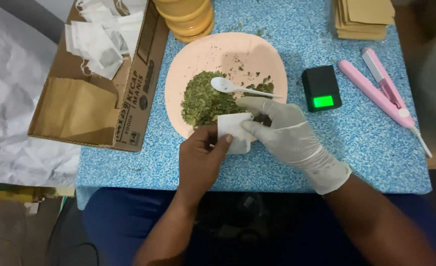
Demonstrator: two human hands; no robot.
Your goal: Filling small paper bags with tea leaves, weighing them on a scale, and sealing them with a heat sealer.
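left hand (201, 155) bare, thumb and fingers pinched on the lower left edge of a small white bag (233, 130), thumb on top. right hand (287, 133) in a white glove, fingers closed on the same bag from its right side, index tip pressed on the right edge. bag sits between the two hands, over the near rim of the plate (198, 54), touching both hands

just beyond the hands: pile of dry green leaf (203, 101) on the plate, its near edge right next to the bag. white spoon (228, 86) lies on the plate just past the right fingers, bowl resting on the leaf, handle pointing right toward the right hand's fingertips. loose leaf bits scattered further up the plate

right of the right hand, a bit further: small black scale (320, 88) with a lit green display, apart from the glove. beyond that to the right, pink sealer (380, 91) lying diagonally, white cord off its near end

left of the left hand, further: open cardboard box (139, 83), brown pouches (75, 106) in its near part, a heap of white bags (100, 34) in its far part

furthest: stack of yellow lids (186, 17) past the plate, stack of brown pouches (364, 17) far right. all on a blue speckled table (346, 148)
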